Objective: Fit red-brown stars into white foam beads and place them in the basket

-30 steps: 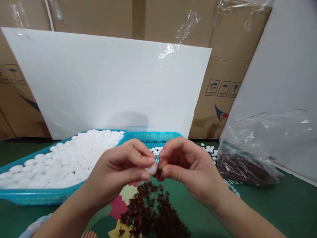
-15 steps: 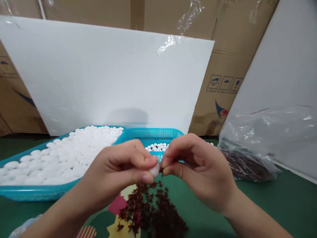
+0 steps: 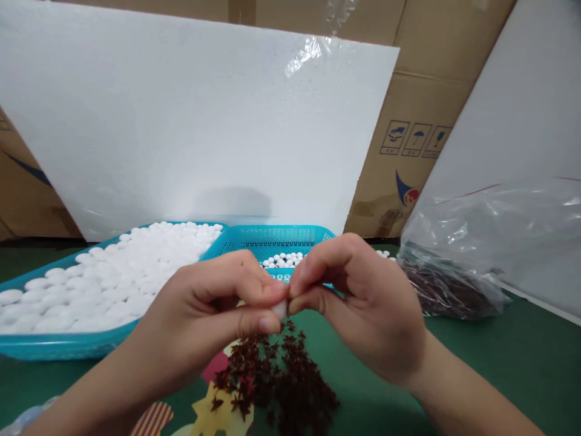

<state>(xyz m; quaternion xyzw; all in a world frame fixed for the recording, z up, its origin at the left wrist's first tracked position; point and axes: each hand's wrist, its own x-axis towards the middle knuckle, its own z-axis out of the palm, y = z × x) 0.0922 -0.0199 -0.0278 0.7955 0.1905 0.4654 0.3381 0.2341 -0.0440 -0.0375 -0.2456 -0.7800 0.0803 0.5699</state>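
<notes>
Pinching white ball [image 3: 280,309], left hand [image 3: 204,321] fingers clamped, right hand [image 3: 363,303] fingertips pressed against it

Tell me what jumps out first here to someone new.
The two hands meeting mid-frame: the left hand and right hand pinch one small white ball between their fingertips. Just below them lies a pile of dark red stars on the green table. At left, a blue tray is heaped with white balls, in front of a big white board.
</notes>
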